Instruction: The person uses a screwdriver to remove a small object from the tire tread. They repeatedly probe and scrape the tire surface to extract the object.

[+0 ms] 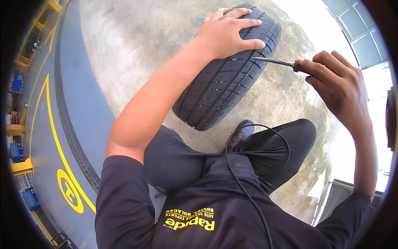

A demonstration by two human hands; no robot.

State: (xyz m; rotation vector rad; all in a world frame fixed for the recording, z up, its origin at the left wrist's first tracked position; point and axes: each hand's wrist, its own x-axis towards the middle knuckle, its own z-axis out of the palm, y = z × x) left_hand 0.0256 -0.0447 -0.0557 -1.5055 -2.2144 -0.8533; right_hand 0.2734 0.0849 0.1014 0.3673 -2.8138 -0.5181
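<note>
A black tire stands on its tread in front of my knees, its grooved face turned up toward me. My left hand lies on the upper part of the tread with fingers spread, pressing on the rubber. In my right hand is a screwdriver-like tool with a dark handle and a thin metal shaft. Its tip meets the tread just below my left thumb. Whether the tip has gone into the rubber cannot be made out.
Concrete floor lies around the tire. To the left runs a blue-grey painted floor with yellow lines and a dark grated strip. Yellow and blue equipment lines the far left. A black cable hangs over my lap. My shoe is near the tire.
</note>
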